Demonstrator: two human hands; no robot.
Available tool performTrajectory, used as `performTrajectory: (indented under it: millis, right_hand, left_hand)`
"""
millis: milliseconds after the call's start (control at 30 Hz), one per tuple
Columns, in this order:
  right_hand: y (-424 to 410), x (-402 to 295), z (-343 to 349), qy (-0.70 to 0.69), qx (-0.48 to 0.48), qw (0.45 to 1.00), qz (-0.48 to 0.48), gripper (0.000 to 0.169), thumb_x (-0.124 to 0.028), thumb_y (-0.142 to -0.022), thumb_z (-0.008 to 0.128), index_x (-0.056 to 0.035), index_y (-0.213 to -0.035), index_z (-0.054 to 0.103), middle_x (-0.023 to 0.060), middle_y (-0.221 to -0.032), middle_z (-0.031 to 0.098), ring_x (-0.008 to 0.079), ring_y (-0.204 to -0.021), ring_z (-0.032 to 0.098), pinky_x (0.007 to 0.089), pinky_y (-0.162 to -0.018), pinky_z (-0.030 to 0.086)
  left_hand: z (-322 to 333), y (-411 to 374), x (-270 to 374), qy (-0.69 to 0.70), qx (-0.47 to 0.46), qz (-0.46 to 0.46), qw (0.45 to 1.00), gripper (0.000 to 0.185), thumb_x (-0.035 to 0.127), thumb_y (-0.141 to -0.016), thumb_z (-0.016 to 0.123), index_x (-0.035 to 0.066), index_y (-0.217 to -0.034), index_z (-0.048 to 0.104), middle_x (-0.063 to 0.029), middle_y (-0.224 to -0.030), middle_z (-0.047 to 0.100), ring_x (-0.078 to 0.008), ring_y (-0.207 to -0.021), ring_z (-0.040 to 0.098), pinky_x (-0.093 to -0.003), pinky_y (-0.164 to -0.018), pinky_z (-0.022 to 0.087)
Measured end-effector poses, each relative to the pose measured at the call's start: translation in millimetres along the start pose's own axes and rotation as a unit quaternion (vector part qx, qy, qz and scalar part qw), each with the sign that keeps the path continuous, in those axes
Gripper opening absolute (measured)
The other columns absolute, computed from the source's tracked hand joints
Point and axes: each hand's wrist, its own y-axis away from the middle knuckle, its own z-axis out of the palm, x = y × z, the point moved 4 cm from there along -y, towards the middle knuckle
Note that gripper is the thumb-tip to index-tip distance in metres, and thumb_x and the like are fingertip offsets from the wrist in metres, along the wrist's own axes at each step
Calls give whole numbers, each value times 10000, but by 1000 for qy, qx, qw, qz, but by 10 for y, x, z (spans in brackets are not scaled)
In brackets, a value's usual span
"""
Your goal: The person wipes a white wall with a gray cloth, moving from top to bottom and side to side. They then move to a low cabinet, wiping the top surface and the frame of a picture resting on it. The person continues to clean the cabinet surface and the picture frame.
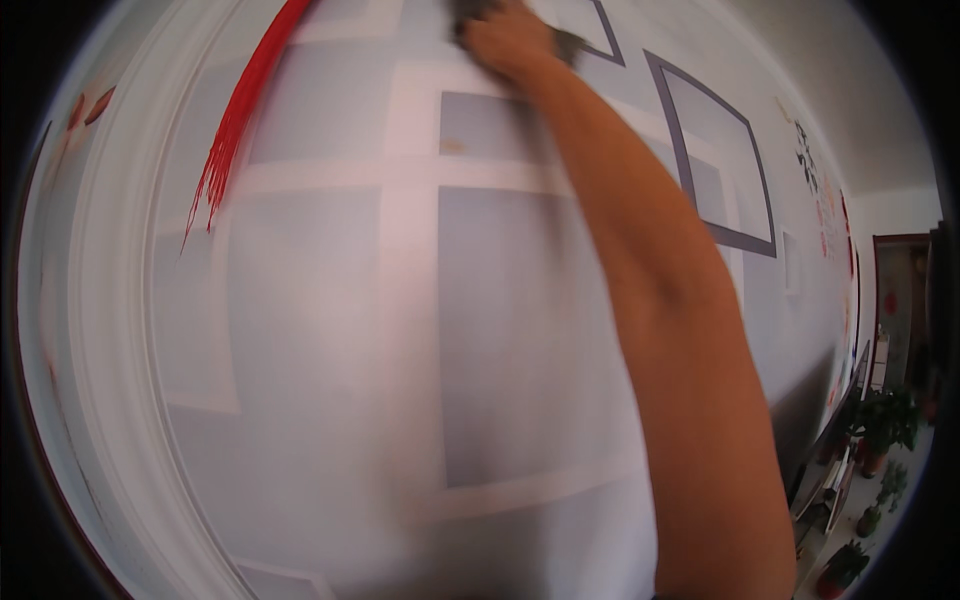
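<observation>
My right hand [510, 37] is raised high at the top of the head view, its fingers closed on a dark cloth [568, 46], which is blurred and partly cut off by the frame's edge. The cloth lies close to the wall [315, 450], which is covered with a pattern of pale and grey rectangles; whether it touches the wall cannot be told. The bare forearm crosses the right half of the picture. A red tassel [244, 112] hangs left of the hand. My left hand is out of view.
White moulding [120, 300] runs down the left side. Dark square outlines [761, 180] mark the wall at right. At the far lower right stand potted plants [885, 424] and a dark flat screen [832, 427], with a doorway [892, 300] beyond.
</observation>
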Motion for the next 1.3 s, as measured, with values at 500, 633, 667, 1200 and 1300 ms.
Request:
performTrajectory:
  millis: [500,633,667,1200,1300]
  right_hand:
    - [4454,-2050,-760,-449,-35,847,-283,475,-291,-919,535,-59,-1331,493,27,-1391,488,285,-1278,447,429,-1041,352]
    - [2715,-1543,-524,-338,29,907,-249,423,-220,-887,538,-27,-1262,513,136,-1383,443,339,-1293,377,476,-1041,315]
    - [2096,-1209,-476,-243,104,948,-175,366,-203,-873,541,-31,-1195,571,145,-1332,497,335,-1248,429,457,-1008,354]
    - [1192,-762,-341,-162,167,971,49,353,-172,-913,508,44,-1190,548,202,-1355,461,442,-1259,372,471,-1067,305]
    - [1651,-1014,-385,-168,170,970,48,379,-169,-905,520,56,-1211,528,226,-1357,453,453,-1259,368,480,-1078,284]
  left_hand:
    - [-814,424,436,-202,121,238,942,345,-18,-860,514,-22,-1205,536,-228,-1274,533,-403,-1213,484,-460,-1034,375]
    - [-965,601,573,-239,183,251,920,349,-24,-849,524,-23,-1198,536,-233,-1269,533,-407,-1204,491,-469,-1024,385]
    - [-961,561,565,-227,182,265,919,346,-19,-848,530,-23,-1194,538,-233,-1271,532,-407,-1201,493,-471,-1022,387]
    - [-1035,519,400,-202,129,310,920,383,46,-822,607,6,-1195,530,-246,-1356,453,-410,-1232,464,-469,-983,422]
    - [-1040,562,405,-196,146,311,919,359,120,-864,592,13,-1199,522,-240,-1358,450,-410,-1229,459,-477,-976,423]
